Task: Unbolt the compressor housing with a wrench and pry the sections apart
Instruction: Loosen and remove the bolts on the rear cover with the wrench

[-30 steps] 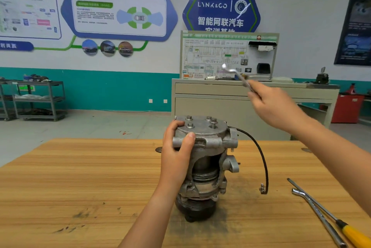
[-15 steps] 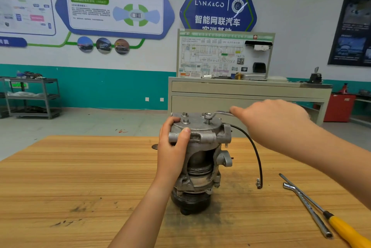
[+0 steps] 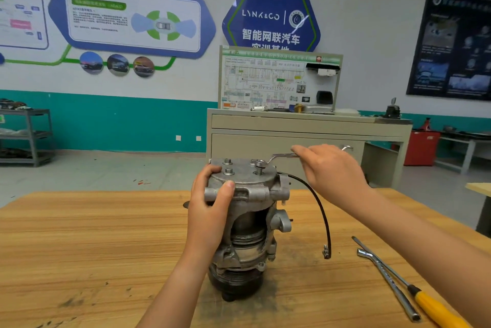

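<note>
the compressor [image 3: 247, 221] stood on end near the middle of the counter [image 3: 79, 248], the left hand [image 3: 210, 210] clamped round its top flange, likely to stop it twisting, while the right hand [image 3: 329, 173] gripped the wrench [image 3: 281, 156], seated on a top bolt [image 3: 259, 165], handle out rightward for leverage.
</note>
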A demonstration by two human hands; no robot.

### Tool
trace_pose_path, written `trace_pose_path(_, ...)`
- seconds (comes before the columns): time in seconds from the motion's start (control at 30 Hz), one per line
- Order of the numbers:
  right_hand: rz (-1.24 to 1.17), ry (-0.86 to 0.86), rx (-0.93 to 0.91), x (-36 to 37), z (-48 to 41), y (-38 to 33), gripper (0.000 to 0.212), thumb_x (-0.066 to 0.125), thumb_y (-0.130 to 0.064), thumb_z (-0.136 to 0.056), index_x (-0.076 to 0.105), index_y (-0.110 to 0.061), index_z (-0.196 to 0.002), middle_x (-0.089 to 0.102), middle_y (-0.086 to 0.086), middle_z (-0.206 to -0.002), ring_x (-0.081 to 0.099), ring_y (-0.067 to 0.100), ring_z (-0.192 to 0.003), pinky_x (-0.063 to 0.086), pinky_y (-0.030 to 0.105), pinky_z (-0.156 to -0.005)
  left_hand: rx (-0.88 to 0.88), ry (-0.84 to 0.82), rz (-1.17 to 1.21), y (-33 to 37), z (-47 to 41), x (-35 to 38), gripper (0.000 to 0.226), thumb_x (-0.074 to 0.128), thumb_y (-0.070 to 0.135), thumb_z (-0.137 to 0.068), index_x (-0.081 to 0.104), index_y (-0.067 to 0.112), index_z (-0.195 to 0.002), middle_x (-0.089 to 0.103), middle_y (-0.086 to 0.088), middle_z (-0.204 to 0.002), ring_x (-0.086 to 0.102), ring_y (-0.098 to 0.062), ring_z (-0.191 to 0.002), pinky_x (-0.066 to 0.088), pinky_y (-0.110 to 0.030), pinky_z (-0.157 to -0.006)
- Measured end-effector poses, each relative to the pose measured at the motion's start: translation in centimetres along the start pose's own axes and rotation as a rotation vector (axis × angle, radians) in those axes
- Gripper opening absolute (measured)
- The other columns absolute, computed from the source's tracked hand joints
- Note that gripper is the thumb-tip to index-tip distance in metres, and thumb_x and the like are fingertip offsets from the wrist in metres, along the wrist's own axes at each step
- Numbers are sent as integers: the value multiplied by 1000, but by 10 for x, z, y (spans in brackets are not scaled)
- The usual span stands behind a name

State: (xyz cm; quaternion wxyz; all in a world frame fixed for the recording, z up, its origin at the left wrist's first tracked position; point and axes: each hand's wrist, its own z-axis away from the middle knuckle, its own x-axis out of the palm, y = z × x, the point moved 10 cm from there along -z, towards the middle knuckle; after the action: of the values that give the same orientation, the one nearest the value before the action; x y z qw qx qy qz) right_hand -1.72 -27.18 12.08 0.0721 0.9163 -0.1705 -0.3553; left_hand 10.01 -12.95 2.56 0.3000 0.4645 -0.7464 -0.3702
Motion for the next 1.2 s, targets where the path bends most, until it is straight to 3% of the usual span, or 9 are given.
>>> trace_pose_path(0.1,7,-75,22,39,-35,4,25,41,-15,-97,60,-12,-112,65,6,-101,57,26,-95,48,36,-72,-8,1,5,-1,0,1,26,52,44,-74,52,48,-100,53,6,-119,53,-22,-114,48,-48,-94)
trace_pose_path(0.23,2,-201,-125,72,-73,-26,23,40,-10,-95,55,-14,-112,61,4,-110,57,23,-96,39,29,-65,-5,5,11,3,1,0,26,53,43,-73,52,49,-99,55,6,-117,55,-20,-111,50,-48,-92)
trace_pose_path(0.3,-39,-177,-98,64,-77,-27,23,38,-11,-96,53,-11,-113,63,7,-105,58,25,-90,38,28,-62,-17,-10,8,6,2,2,27,52,44,-73,51,48,-100,55,2,-118,56,-21,-111,50,-48,-91)
trace_pose_path(0.47,-540,85,242,-9,-56,4,24,34,-20,-99,50,-7,-113,50,2,-67,53,25,-63,41,38,-55,-24,-5,2,6,3,1,28,52,44,-73,52,46,-101,54,0,-121,54,-21,-113,50,-47,-93)
trace_pose_path(0.57,-265,-102,106,-36,-28,-20,35,33,-25,-98,37,-25,-132,47,-2,-60,45,15,-52,32,28,-45,-19,2,8,4,3,1,29,53,44,-73,52,43,-103,54,0,-121,54,-23,-114,49,-49,-94)
trace_pose_path(0.7,117,-396,66,-29,2,-23,44,31,-22,-98,20,-39,-137,47,-4,-64,44,12,-55,39,28,-48,-22,2,-1,5,3,2,27,52,44,-75,51,45,-102,53,0,-122,53,-24,-115,48,-49,-94)
trace_pose_path(0.83,206,-431,64,-17,-1,-24,50,33,-16,-97,19,-40,-139,40,-6,-66,41,12,-57,37,26,-46,-14,-9,-5,6,4,2,21,55,33,-87,50,47,-103,51,-2,-123,52,-26,-116,49,-51,-93)
trace_pose_path(1.03,386,-463,14,-18,-4,-41,43,40,-5,-89,42,-22,-129,35,-3,-62,31,12,-49,23,25,-39,-32,3,7,8,5,2,28,51,44,-75,50,44,-102,53,-5,-123,53,-27,-116,48,-51,-94)
trace_pose_path(1.2,445,-469,-17,-16,6,-45,24,44,-10,-92,43,-13,-116,32,-1,-57,28,15,-44,23,25,-37,-27,5,10,6,4,2,27,52,44,-75,51,44,-102,54,-6,-123,53,-27,-115,47,-52,-94)
